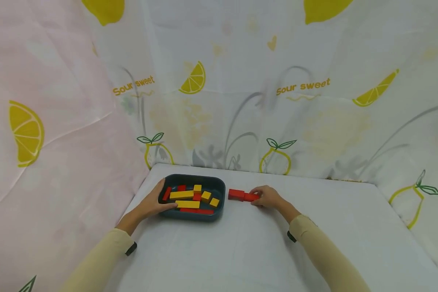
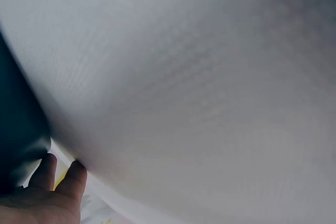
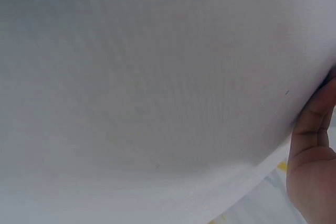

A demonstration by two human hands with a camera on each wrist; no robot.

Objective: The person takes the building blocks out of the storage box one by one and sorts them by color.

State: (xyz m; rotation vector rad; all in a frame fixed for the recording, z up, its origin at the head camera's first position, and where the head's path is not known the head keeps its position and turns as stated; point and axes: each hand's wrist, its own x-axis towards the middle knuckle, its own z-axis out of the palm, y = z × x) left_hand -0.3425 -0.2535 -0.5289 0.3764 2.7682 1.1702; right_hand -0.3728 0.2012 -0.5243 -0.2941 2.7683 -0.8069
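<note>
A dark blue tray (image 1: 220, 207) holds several red and yellow blocks. My left hand (image 1: 154, 202) grips the tray at its left end, the thumb over the near rim by a long yellow block (image 1: 187, 204). In the left wrist view, two of its fingers (image 2: 72, 183) stand right at the tray's dark outer side (image 2: 21, 114). Right of the tray, my right hand (image 1: 271, 197) pinches a red block (image 1: 250, 197) low over the table. This block's left end meets a thicker red block (image 1: 236, 194). The right wrist view shows the hand (image 3: 315, 166) only partly, its fingertips cut off.
Inside the tray, small yellow cubes (image 1: 206, 196) lie to the right, and flat red blocks (image 1: 204, 211) line the near side. A white cloth covers the table (image 1: 248, 247). Behind it hangs a curtain (image 1: 233, 121) with lemon prints.
</note>
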